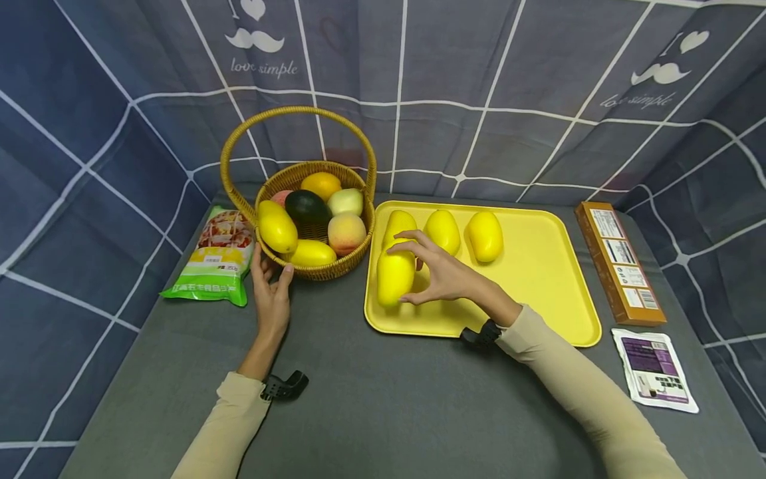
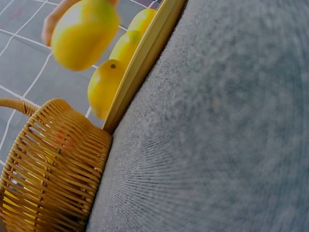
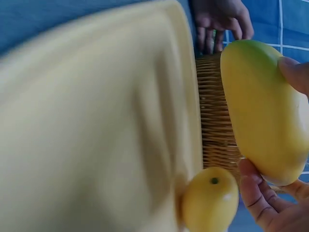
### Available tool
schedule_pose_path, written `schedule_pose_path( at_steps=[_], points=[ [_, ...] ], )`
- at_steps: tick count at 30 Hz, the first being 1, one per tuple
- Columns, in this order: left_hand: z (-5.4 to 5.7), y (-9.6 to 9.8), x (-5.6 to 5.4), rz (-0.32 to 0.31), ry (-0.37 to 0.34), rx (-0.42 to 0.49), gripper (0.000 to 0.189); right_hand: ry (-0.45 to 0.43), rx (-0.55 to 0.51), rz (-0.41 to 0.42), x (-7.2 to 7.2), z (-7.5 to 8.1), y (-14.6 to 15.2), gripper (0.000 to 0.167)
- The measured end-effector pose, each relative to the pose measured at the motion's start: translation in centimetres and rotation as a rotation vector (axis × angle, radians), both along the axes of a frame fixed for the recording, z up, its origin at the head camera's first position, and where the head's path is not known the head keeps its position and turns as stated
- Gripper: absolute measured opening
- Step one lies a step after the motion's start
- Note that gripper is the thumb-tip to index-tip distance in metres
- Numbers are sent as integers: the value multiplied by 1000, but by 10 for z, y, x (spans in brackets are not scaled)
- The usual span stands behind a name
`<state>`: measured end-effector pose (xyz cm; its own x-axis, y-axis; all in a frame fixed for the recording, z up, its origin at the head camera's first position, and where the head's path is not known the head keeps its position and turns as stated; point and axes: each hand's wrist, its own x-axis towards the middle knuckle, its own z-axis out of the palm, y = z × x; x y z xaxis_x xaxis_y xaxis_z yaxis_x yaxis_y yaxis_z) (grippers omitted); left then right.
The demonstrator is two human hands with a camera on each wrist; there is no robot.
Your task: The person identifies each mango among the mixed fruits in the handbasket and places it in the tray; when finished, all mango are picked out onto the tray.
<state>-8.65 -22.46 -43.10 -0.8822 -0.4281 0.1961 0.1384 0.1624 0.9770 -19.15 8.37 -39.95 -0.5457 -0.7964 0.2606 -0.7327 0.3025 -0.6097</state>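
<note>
Yellow mango point(image 1: 394, 278) gripped between right fingers point(image 1: 413, 247), above tray point(image 1: 526, 273), left fingers point(image 1: 258, 267) relaxed against basket point(image 1: 328, 271)

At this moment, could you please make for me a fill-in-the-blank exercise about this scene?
The right hand holds a mango over the ____ tray.
The left hand touches the fruit-filled wicker ____.
____ other mangoes lie on the tray.
In the head view, the brown box lies to the ____ of the tray.

Missing words: yellow; basket; three; right.
</note>
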Motion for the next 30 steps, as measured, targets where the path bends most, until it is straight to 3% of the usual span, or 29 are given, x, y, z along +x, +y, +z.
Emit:
schedule_pose_path(
  at_steps=[7,17,30],
  points=[
    [1,-1,1,5,3,6,70,-22,17,21,10,-16,8,81],
    [0,0,1,2,-5,9,70,-75,-10,99,9,-31,7,78],
    [-1,0,0,-7,9,21,70,-84,12,130,8,-33,8,81]
  ],
)
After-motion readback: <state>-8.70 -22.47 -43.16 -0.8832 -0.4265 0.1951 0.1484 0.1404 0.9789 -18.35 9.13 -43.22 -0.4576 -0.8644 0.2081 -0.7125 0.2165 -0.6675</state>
